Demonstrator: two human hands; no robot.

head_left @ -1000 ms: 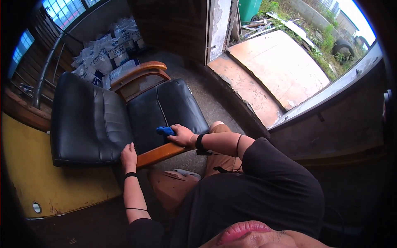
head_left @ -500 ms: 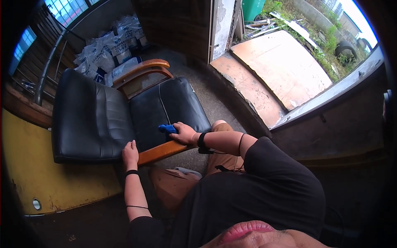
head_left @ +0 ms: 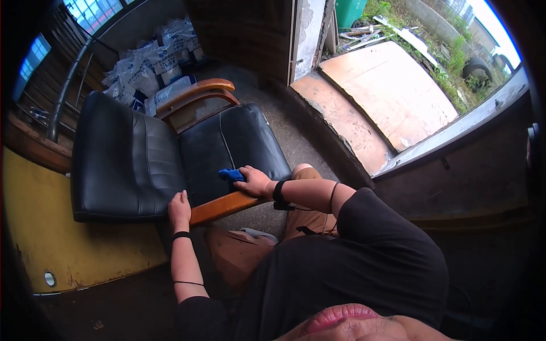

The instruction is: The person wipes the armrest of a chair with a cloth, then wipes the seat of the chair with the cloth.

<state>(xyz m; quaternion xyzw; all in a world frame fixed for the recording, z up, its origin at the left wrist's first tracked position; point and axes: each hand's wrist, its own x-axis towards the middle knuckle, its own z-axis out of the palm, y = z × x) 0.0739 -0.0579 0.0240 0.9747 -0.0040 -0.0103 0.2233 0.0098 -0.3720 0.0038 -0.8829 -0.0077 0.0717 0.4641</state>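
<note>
A black leather armchair [head_left: 122, 165] with wooden armrests stands before me, its back to the left and its seat [head_left: 250, 145] to the right. My left hand [head_left: 180, 208] is closed round the rear end of the near wooden armrest [head_left: 222, 208], close against the backrest. In my right hand [head_left: 253, 181] is a bunched blue cloth [head_left: 229, 174], which sticks out past the fingertips over the seat's near edge. That hand rests by the front part of the same armrest. The far armrest [head_left: 196, 90] stands untouched across the seat.
White printed plastic sacks [head_left: 149, 68] are piled behind the chair. A yellow board [head_left: 85, 244] lies left of it, near a metal pipe frame [head_left: 65, 94]. At the right, an open doorway leads to a stone slab [head_left: 392, 94], weeds, a green bin [head_left: 348, 12] and a tyre [head_left: 476, 69].
</note>
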